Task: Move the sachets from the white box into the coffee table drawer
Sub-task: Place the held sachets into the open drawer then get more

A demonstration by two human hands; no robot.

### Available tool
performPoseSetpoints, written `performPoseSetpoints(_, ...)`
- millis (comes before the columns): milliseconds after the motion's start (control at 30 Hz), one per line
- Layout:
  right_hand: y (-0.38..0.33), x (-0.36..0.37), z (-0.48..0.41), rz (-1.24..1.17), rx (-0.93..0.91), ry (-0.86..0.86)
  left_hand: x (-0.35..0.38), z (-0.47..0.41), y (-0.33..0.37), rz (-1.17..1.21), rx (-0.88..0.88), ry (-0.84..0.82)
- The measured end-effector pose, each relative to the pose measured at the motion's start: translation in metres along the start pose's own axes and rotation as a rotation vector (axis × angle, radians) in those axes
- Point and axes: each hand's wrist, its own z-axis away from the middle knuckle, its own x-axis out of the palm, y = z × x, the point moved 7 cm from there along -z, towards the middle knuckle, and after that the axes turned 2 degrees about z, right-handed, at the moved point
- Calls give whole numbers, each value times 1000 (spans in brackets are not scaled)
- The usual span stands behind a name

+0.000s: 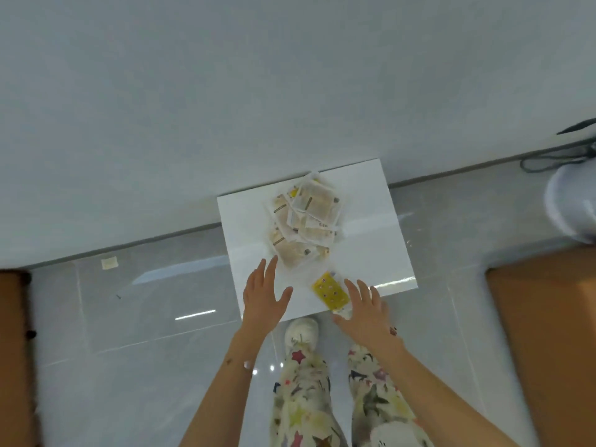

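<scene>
A white box (371, 227) stands on the tiled floor against the wall, seen from above. A pile of several pale beige sachets (304, 221) lies on it toward the back. One yellow sachet (330, 290) lies apart near the front edge. My left hand (263, 295) hovers over the box's front left with fingers spread, just short of the pile. My right hand (362, 309) reaches over the front edge with straight fingers, beside the yellow sachet; its thumb is close to the sachet's lower end. Neither hand holds anything.
Brown wooden furniture shows at the right (548, 333) and the far left edge (13, 350). A white round object (571, 204) and dark cables (554, 159) lie at the upper right. A small paper scrap (109, 263) lies on the floor by the wall. My patterned trouser legs and a slipper (301, 332) are below.
</scene>
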Motion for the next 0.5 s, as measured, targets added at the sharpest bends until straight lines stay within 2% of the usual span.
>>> performPoseSetpoints(100, -2, 9, -53, 158, -78, 111, 30, -37, -5, 96, -9, 62)
performPoseSetpoints(200, 3, 10, -84, 159, -157, 148, 39, -61, -4, 280, -47, 172)
performPoseSetpoints(333, 4, -21, -103, -18, -207, 272, 41, -77, -5, 458, -137, 324)
performPoseSetpoints(433, 6, -35, -117, -143, -213, 252, 37, -81, -5, 459, -201, 419)
performPoseSetpoints(500, 10, -43, -123, -222, -229, 239, 37, -81, -5, 451, -234, 422)
